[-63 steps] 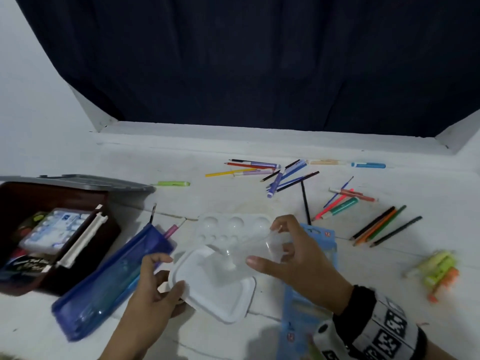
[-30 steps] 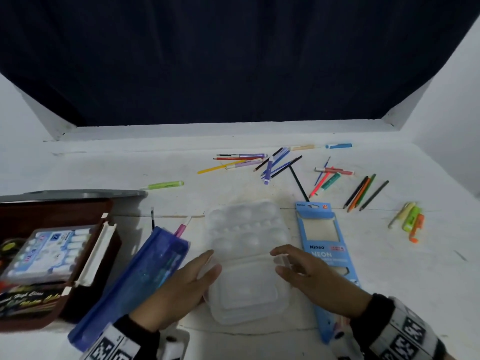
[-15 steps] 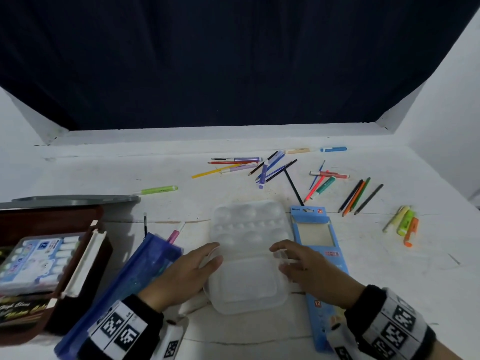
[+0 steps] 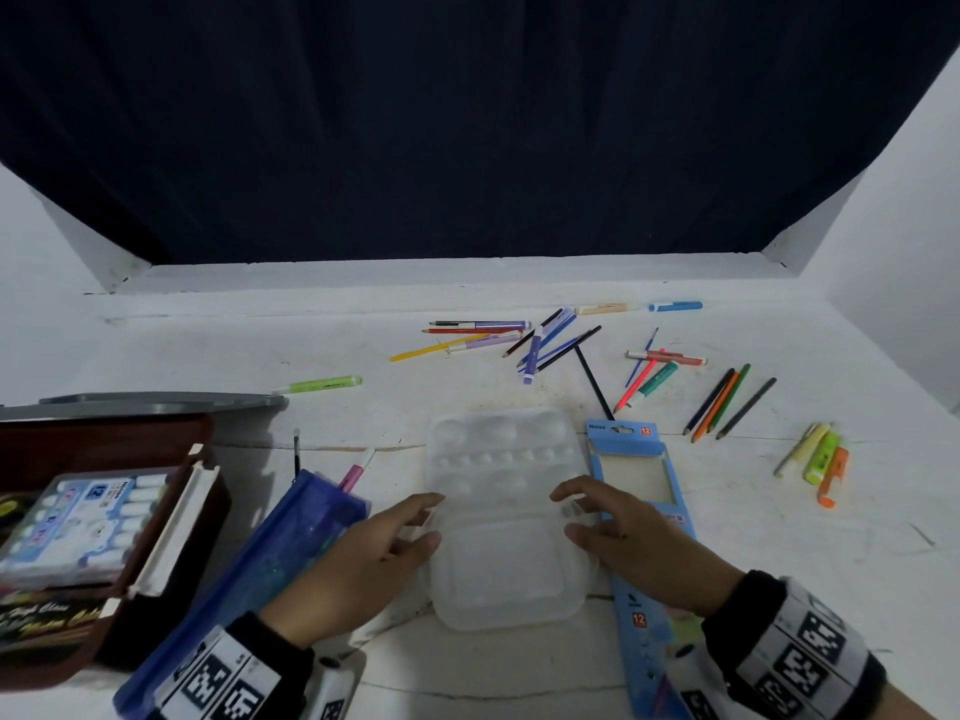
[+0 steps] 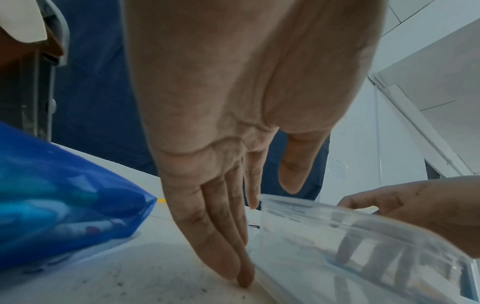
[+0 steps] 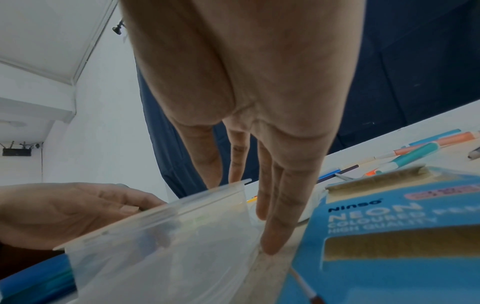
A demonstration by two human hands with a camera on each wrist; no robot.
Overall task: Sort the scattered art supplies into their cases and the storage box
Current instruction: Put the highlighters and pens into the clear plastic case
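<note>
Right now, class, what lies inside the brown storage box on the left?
Inside the storage box lies a pack of white-capped markers, beside a long white case. Anything beneath the pack is covered.

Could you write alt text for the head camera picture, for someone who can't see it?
Two hands, left hand and right hand, flank a clear plastic paint palette on a white table; scattered coloured pencils lie beyond.

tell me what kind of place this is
Probably a home craft or study corner, not a shop or classroom: a white-painted table against a dark curtain, coloured pencils scattered on it, and a wifi router on the room's wall.
</note>
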